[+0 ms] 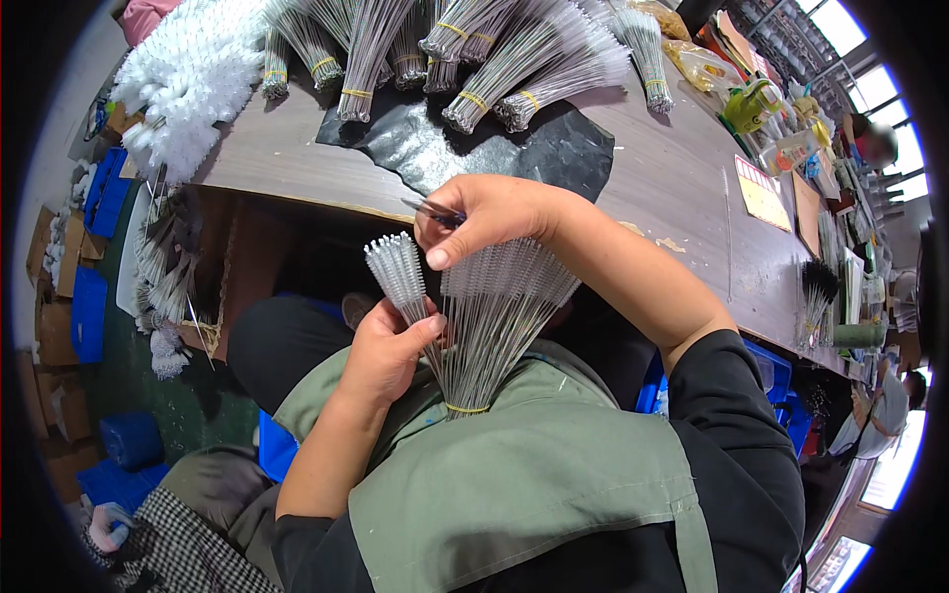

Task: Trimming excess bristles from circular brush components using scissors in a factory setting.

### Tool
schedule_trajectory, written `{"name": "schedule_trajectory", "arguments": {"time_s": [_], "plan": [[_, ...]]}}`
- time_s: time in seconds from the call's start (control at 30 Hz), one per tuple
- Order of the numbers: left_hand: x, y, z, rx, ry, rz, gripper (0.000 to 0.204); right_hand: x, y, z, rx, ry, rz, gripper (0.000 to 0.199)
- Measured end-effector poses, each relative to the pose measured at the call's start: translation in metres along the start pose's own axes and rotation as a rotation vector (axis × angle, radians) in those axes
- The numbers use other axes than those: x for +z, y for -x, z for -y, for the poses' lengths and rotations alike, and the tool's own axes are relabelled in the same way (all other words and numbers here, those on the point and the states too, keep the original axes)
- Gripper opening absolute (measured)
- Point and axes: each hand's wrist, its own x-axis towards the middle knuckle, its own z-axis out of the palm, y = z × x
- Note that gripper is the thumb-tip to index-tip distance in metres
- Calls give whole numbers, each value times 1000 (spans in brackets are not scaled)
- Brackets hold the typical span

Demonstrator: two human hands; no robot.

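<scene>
A bundle of thin wire-handled tube brushes [504,296] fans out over my lap, with white bristles at the top. A yellow band [467,408] ties its wire ends against my green apron. My left hand [381,351] is closed around a smaller cluster of these brushes [395,272], parted from the rest on the left. Above the bristle tops, my right hand [484,217] grips a small dark pointed metal tool [435,211], its tips pointing left. My fingers hide most of that tool, so its exact kind is unclear.
Several banded brush bundles [366,59] lie on the table [682,188], some on a black sheet [583,148]. A white bristle pile [188,79] covers the far left corner. At the right are a green bottle [753,107] and black brushes [817,287]. Another person's checked sleeve [183,539] shows lower left.
</scene>
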Motion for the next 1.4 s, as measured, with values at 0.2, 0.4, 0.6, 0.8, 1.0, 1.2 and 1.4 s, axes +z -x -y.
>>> {"name": "schedule_trajectory", "arguments": {"time_s": [0.2,0.4,0.6,0.8,1.0,1.2,1.4], "plan": [[1,4,1,9,17,-41,24,5,3,4,-94,-108,-69,34],[3,4,-1,-15,-7,-29,22,6,5,3,-146,-215,-51,28],[-5,8,-4,24,-39,-96,25,3,-11,0,-204,-198,32,27],[11,5,-6,-29,-77,-37,24,0,10,20,-35,-81,-60,23],[11,6,5,-42,-76,34,24,6,-2,26,-48,-3,-148,23],[12,1,8,12,-99,76,36,23,-15,37,-120,349,-300,25],[1,1,17,17,-13,37,39,16,-13,18,-33,59,-45,22]]}}
